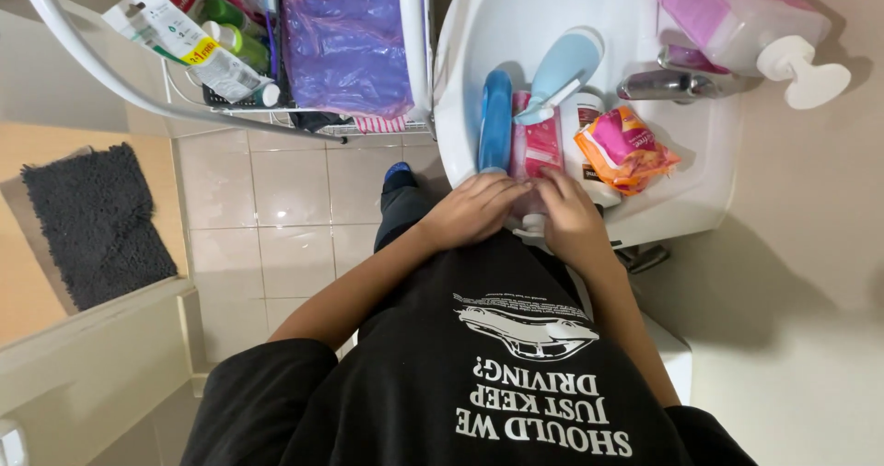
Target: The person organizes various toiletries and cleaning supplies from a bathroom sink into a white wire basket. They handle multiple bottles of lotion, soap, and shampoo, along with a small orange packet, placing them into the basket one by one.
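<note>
A smooth white ceramic sink point(700, 199) curves beyond the fingers. Just past the fingertips lie a glossy blue rounded bottle point(495, 121) and a flat pink pouch point(537, 144). The left hand point(474, 210) and right hand point(569, 217), fingers together, curl on the pouch's near end; a crinkled orange packet point(626, 148) lies rightward.

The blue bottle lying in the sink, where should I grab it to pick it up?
Probably around the middle of its long body. The blue bottle lies flat in the sink, pointing away from the person, with the pink pack close against one long side. So come straight down from above and pinch across its width. Its near end sits right by the left hand.
</note>
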